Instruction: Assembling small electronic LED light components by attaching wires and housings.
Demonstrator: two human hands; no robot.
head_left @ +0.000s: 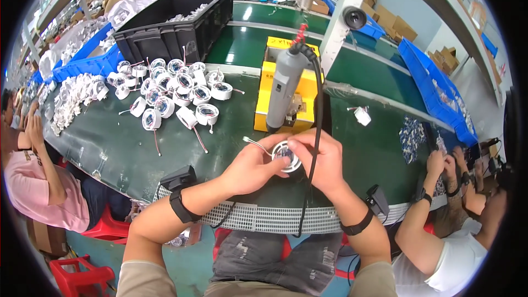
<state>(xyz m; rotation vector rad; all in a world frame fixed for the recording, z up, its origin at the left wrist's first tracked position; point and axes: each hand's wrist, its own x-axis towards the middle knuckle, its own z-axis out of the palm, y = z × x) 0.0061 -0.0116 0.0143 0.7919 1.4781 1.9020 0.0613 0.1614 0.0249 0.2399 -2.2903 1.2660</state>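
A white round housing (287, 157), with what looks like a circuit board inside, sits between my two hands over the green table. My left hand (254, 166) is closed around its left side, the thumb lying across its face. From above right, my right hand (323, 157) pinches its rim. A short wire with a small white connector (246, 139) sticks out past my left fingers. Just beyond my hands hangs a grey electric screwdriver (285, 88), its tip pointing down. Behind it stands a yellow box-shaped machine (264, 96).
Several similar housings (184, 82) with wires lie left, near small white parts (71, 99). A black crate (170, 25) stands behind them. The screwdriver's black cable (318, 104) hangs beside my right hand. One white part (361, 115) lies right. People sit on both sides.
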